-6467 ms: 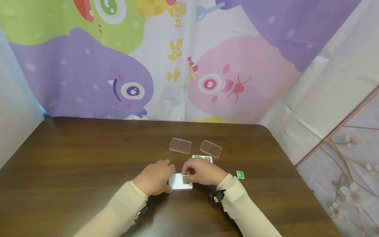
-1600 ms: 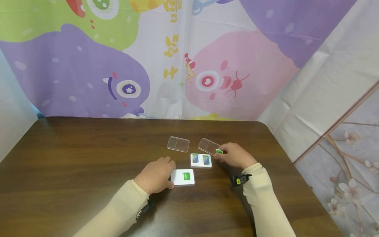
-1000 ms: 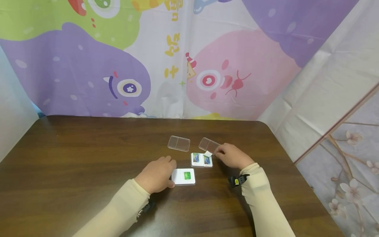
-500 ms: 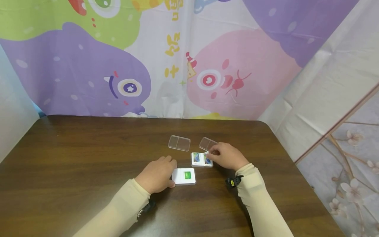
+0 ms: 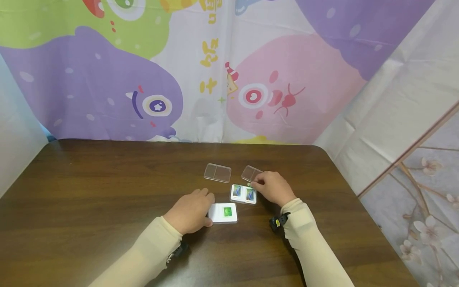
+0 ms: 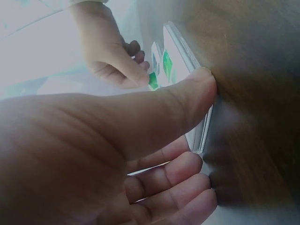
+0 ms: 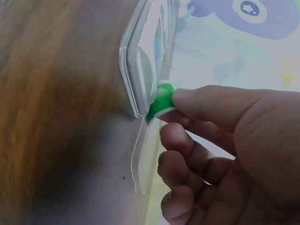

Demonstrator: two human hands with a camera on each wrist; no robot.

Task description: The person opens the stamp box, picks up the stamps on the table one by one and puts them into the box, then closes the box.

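— What is covered by the right hand [image 5: 275,187]?
— In the head view, part of the right-hand clear lid [image 5: 249,173] and most of the green stamp [image 7: 161,99].
— By the left hand [image 5: 190,211]?
— One end of the white case [image 5: 216,213]. Both sleeves [image 5: 147,251] are cut off below, and the lettering on the blue pictures [image 5: 237,190] cannot be read.

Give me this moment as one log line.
left hand: grips white card bearing green square | right hand: pinches small green piece beside blue-picture card | table: two clear plastic pieces

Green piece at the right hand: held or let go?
Held: the right wrist view shows the right hand pinching the green piece.
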